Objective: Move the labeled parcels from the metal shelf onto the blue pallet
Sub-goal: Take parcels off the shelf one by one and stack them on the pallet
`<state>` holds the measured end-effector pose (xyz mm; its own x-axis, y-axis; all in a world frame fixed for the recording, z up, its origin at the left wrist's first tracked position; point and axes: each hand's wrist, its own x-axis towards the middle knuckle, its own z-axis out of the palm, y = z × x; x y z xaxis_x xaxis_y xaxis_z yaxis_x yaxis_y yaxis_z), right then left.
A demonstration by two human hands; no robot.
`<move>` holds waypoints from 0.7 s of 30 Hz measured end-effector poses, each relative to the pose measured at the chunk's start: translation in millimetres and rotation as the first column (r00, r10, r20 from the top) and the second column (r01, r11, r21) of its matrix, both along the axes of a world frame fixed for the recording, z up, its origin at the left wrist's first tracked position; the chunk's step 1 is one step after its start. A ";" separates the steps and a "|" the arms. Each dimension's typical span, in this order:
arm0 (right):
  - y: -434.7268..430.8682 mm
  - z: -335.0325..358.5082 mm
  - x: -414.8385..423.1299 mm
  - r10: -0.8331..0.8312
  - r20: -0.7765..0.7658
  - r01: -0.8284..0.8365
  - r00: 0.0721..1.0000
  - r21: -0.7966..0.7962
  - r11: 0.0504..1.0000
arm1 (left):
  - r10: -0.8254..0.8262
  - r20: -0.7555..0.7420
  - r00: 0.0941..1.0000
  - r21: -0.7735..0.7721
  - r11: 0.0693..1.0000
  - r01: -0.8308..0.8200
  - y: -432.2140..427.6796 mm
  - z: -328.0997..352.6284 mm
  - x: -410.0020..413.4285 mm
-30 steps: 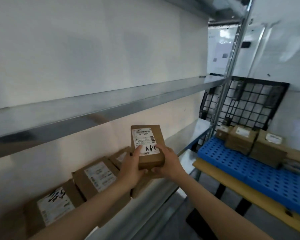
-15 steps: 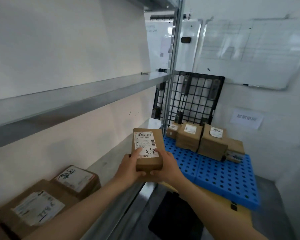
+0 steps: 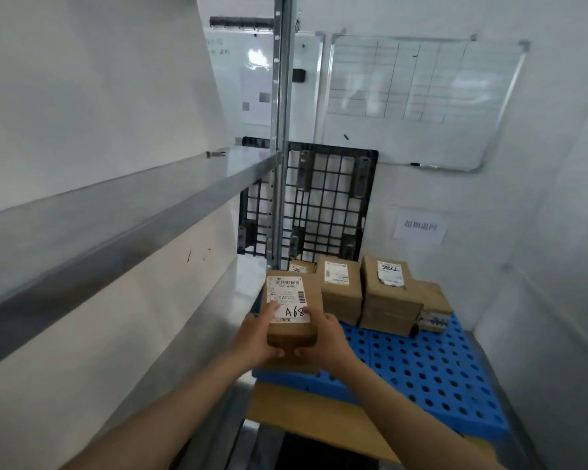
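While aloft, parcel (image 3: pixel 294 308) between left hand (image 3: pixel 254 338), right hand (image 3: pixel 327 337)

Whiteboard (image 3: pixel 421 96) — black grate (image 3: pixel 331 201) below

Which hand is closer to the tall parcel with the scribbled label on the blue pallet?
Right. The right hand grips the A68 parcel's right side, toward the tall parcel; the left hand grips its left side, farther off.

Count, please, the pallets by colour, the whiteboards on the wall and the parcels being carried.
Blue pallet: 1
Black pallet: 1
Whiteboards: 2
Carried parcel: 1
Total: 5
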<state>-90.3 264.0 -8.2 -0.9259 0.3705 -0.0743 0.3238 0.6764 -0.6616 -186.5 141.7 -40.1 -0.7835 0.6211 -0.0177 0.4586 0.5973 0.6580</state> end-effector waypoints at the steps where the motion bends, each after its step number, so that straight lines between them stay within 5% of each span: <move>1: 3.2 -2.5 -7.1 -0.007 0.011 0.007 1.000 0.004 1.000 | -0.010 0.009 1.000 0.000 1.000 0.010 3.8 -3.6 -8.8; 21: 87.1 -99.2 -151.1 0.051 0.113 -0.032 0.992 -0.160 0.987 | 0.006 0.245 0.970 -0.031 1.000 0.002 74.3 -78.4 -144.3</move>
